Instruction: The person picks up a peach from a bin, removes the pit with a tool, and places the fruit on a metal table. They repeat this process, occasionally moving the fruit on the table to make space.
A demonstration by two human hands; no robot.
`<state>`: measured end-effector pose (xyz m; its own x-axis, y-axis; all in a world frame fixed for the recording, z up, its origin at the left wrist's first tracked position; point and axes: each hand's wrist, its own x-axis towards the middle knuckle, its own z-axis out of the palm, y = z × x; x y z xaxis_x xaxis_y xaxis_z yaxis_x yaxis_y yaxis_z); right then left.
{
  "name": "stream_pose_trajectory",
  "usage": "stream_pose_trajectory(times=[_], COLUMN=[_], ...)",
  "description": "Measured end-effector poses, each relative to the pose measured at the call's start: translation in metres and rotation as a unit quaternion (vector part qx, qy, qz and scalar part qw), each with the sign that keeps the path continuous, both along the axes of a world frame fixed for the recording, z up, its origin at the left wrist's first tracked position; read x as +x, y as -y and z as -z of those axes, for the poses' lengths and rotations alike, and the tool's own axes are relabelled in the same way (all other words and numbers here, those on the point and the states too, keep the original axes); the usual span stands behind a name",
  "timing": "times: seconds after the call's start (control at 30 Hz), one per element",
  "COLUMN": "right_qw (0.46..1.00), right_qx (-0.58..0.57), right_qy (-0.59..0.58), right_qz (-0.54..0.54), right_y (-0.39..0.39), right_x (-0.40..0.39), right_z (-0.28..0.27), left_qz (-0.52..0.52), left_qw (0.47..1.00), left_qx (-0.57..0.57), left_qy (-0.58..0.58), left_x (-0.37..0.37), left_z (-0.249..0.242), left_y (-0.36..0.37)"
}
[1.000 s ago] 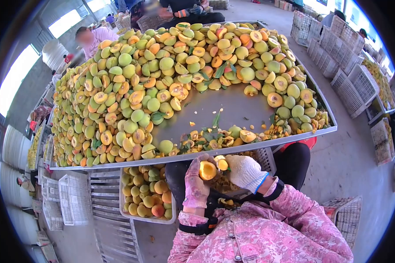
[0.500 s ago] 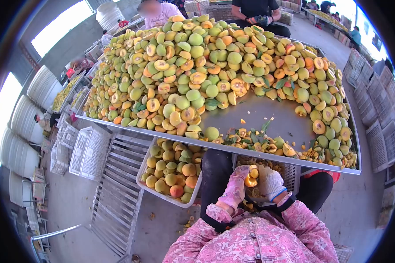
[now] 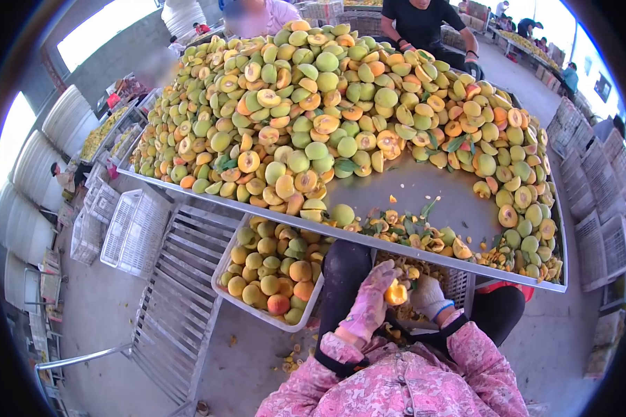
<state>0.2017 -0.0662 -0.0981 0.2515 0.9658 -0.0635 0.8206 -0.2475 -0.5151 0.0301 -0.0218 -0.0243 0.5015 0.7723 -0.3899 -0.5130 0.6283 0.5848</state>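
From where I stand, a wet-looking, yellow-orange piece of fruit (image 3: 396, 292) sits between the two hands, right against the fingers of the left hand (image 3: 370, 307), which is plainly the nearer one. That pink-gloved hand pinches it between thumb and fingers. The piece looks stubby, perhaps a touch longer running away from the body, though I can't be sure of its long axis. The right hand (image 3: 428, 299), in a pale knit glove, is just beside it with its fingers curled inward; a small brownish-yellow bit (image 3: 412, 273) shows by the fingertips, but whether they grip it I can't tell

Under both hands, between the knees, there's a crate (image 3: 458, 286) with scraps in it, its meshed side showing past the right hand. Straight ahead of them runs the raised metal rim (image 3: 396, 244) of the tabletop (image 3: 431, 187), standing between the hands and the big heap of cut fruit (image 3: 278, 132). Nearer than the heap, just over that rim, lie trimmings and leaves (image 3: 414, 229). To the left of the left hand, past the knee, a crate of rounder fruit (image 3: 257, 311) sits partly below the tabletop, and beyond it a slatted metal rack (image 3: 177, 292)
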Motion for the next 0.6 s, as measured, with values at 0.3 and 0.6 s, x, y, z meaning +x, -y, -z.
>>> stream_pose_trajectory(times=[0.3,0.6], right_qw=[0.974,0.926], right_qx=[-0.194,-0.34], right_qy=[0.027,0.033], right_qz=[-0.117,-0.161], right_y=[0.046,0.043], right_x=[0.022,0.032], right_z=[-0.059,-0.071], left_qz=[-0.162,-0.36], left_qw=[0.852,0.921], left_qx=[0.272,-0.046], left_qy=[-0.418,-0.143], left_x=[-0.178,-0.188], left_z=[0.031,0.086], left_y=[-0.118,-0.216])
